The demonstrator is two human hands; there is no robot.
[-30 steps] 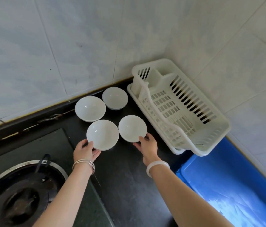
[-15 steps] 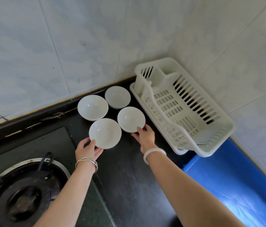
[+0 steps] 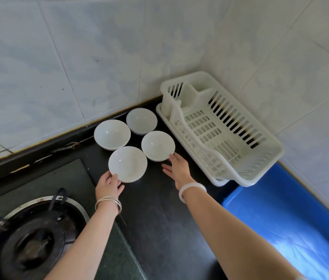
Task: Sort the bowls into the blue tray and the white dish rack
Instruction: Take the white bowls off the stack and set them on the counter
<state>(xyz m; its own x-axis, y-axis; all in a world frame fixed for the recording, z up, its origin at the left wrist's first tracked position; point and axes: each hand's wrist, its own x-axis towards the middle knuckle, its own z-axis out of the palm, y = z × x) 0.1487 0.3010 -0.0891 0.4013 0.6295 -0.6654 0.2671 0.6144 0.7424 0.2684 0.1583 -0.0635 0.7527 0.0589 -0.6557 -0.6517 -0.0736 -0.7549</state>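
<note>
Four white bowls on a black counter (image 3: pixel 155 215), clustered two by two in the corner, all upright and showing nothing inside. Near left bowl (image 3: pixel 127 163) closest to the camera; near right bowl (image 3: pixel 158 145) just beside it; far left bowl (image 3: pixel 112 134) and far right bowl (image 3: pixel 141 120) close to the wall. Rims near or touching; cannot tell which.

Left hand (image 3: pixel 108 184) at the front edge of the near left bowl, thumb laid on the rim, fingers curled below it, pinching the edge. Two or three thin silver bangles (image 3: pixel 108 204) on that wrist; exact count unclear. Right hand (image 3: pixel 177 168) loosely spread, fingers extended, fingertips touching the front right edge of the near right bowl, not closed around it. One pale bangle (image 3: pixel 192 191) on that wrist.

One white dish rack (image 3: pixel 216 128) just right of the bowls, pushed into the corner, slatted, sitting on its own drip tray, with one small compartment at the far end. One blue tray (image 3: pixel 281 229) nearer the camera, along the right wall, its far end touching or tucked under the rack's near corner.

One gas burner (image 3: pixel 28 237) at lower left, well apart from the bowls. Two pale tiled walls (image 3: pixel 78 57) meeting behind the rack.
</note>
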